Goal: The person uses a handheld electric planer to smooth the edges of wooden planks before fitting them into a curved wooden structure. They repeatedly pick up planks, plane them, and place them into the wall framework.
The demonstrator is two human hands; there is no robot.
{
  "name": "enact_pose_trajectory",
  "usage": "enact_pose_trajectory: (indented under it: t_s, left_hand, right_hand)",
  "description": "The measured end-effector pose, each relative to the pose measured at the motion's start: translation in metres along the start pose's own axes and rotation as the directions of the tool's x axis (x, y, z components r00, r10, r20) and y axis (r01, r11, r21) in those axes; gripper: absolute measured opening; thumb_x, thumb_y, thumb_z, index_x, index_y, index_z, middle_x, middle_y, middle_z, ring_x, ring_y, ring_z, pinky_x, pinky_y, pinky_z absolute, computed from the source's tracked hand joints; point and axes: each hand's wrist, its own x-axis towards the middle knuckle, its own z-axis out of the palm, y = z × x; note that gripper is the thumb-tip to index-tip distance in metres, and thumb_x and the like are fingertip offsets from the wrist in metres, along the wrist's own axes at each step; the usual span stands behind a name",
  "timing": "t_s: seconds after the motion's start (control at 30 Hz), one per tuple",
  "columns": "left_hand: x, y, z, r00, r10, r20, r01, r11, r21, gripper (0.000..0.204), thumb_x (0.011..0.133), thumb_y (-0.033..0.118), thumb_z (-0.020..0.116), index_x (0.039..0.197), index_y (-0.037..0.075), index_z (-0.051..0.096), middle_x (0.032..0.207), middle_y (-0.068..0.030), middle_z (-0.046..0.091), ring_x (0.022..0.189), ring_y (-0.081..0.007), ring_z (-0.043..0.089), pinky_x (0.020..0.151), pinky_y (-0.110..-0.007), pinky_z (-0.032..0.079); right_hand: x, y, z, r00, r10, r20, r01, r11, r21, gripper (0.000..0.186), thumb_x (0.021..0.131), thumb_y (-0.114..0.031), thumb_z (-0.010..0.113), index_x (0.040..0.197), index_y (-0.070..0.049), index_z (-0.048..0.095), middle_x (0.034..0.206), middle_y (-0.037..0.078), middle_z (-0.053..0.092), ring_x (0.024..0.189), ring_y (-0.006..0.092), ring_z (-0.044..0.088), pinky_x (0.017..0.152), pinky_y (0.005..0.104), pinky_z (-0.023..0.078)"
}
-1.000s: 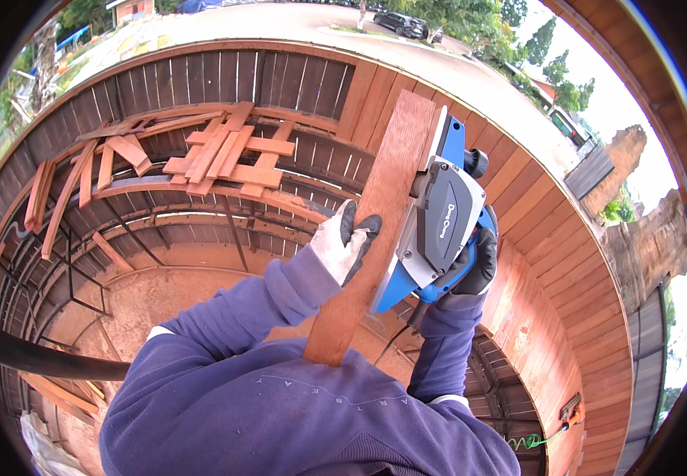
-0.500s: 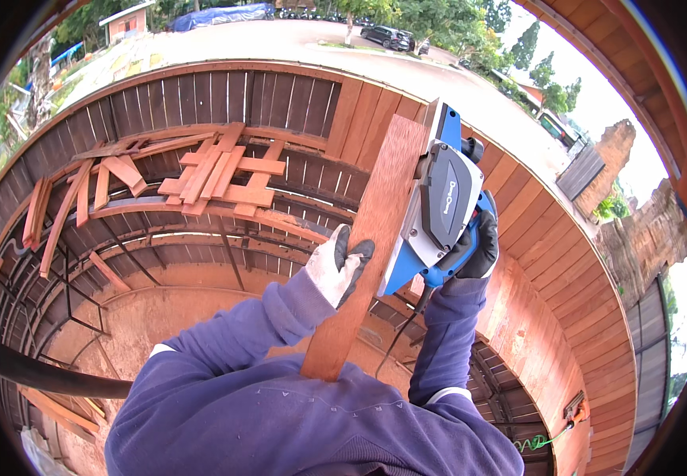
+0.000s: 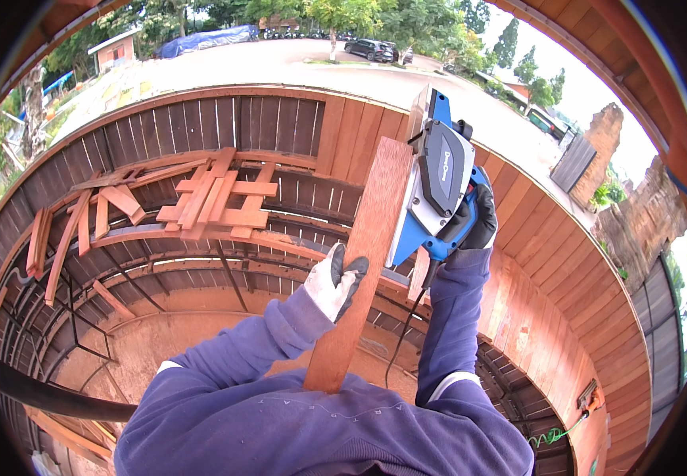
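Note:
My left hand, in a white glove with dark fingers, grips a long reddish-brown wooden board around its middle. The board slants up and away from me, its near end at my torso. On the board's right edge lies a blue and grey electric hand planer, turned on its side with its sole facing the wood. My right hand, in a dark glove, is wrapped round the planer's rear handle. The tool's front end sticks out past the board's far end. A black cord hangs from the planer.
Several loose wooden boards lie across the curved ledge at left. A curved wall of wooden slats rises at right. Low on the right lie an orange-handled tool and a green coiled hose. A dark bar crosses at left.
The planer has slid forward along the board's edge, away from me, with my right hand. My left hand keeps its place on the board. The whole view has shifted slightly.

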Motion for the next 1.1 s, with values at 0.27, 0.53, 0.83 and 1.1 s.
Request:
enact_pose_trajectory:
  t_s: [0.27,0.53,0.83,1.1]
  left_hand:
    - [0.047,-0.048,-0.023,0.968,0.222,-0.116,-0.245,0.932,-0.266,0.029,0.095,0.019,0.054,0.119,0.003,0.052,0.098,-0.0018,0.061,0.079,-0.0078,0.054,0.071,-0.021,0.045]
    - [0.107,-0.058,-0.066,0.982,-0.014,-0.190,-0.073,0.895,-0.440,0.026,0.088,0.025,0.063,0.102,0.004,0.058,0.084,-0.0052,0.062,0.072,-0.0166,0.063,0.063,-0.032,0.054]
    - [0.151,-0.088,-0.034,0.969,-0.229,-0.091,0.135,0.801,-0.583,0.033,0.087,0.021,0.065,0.109,-0.002,0.055,0.096,-0.0095,0.062,0.082,-0.0169,0.062,0.073,-0.030,0.053]
    - [0.207,-0.073,-0.005,0.993,0.082,0.088,-0.057,0.965,-0.257,0.025,0.087,0.016,0.065,0.105,0.001,0.059,0.093,-0.0041,0.064,0.081,-0.0103,0.060,0.070,-0.024,0.049]
  right_hand:
    - [0.019,-0.033,0.019,0.990,-0.089,-0.107,0.058,0.963,-0.262,0.042,0.093,-0.023,0.054,0.131,-0.009,0.044,0.106,0.018,0.061,0.058,0.0137,0.055,0.047,0.0249,0.048]
    - [-0.076,-0.093,0.038,0.916,-0.364,-0.171,0.007,0.439,-0.898,0.044,0.089,-0.021,0.061,0.128,-0.003,0.050,0.094,0.010,0.068,0.056,0.0080,0.053,0.051,0.0215,0.046]
    - [-0.214,-0.153,0.009,0.687,-0.587,-0.429,-0.332,0.270,-0.903,0.041,0.088,-0.020,0.063,0.127,-0.009,0.054,0.091,0.008,0.067,0.052,0.0067,0.049,0.047,0.0199,0.041]
    - [-0.320,-0.188,-0.017,0.362,-0.754,-0.548,-0.534,0.315,-0.785,0.043,0.081,-0.012,0.069,0.122,-0.009,0.056,0.078,0.005,0.062,0.047,0.0082,0.047,0.043,0.0224,0.039]
